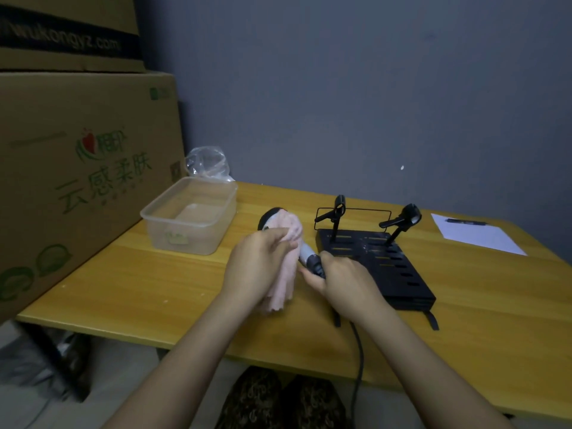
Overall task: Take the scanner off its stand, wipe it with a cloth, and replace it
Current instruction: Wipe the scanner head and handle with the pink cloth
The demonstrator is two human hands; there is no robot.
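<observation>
While my right hand (343,281) grips the dark handle end of the scanner (309,261) near the middle of the frame, my left hand (257,264) is closed around a pink cloth (286,267) and presses it against the scanner's grey body. The cloth is draped over the scanner's head, whose black rounded tip (269,215) pokes out just above it, and the cloth's loose end hangs down below my left palm. I hold the scanner off its stand (374,261), tilted with the head toward the upper left and the handle toward the lower right. A black cable (359,360) runs down from under my right hand, over the table's near edge. The stand lies just right of my right hand, a black slotted base with two upright clip arms at its far end. A clear plastic tub (192,215) sits left of centre on the yellow wooden table (139,289), with a crumpled clear bag (207,164) behind it. Stacked cardboard boxes (77,165) fill the left of the frame. At the right, a sheet of white paper (476,236) lies on the table with a pen (465,222) on its far edge
</observation>
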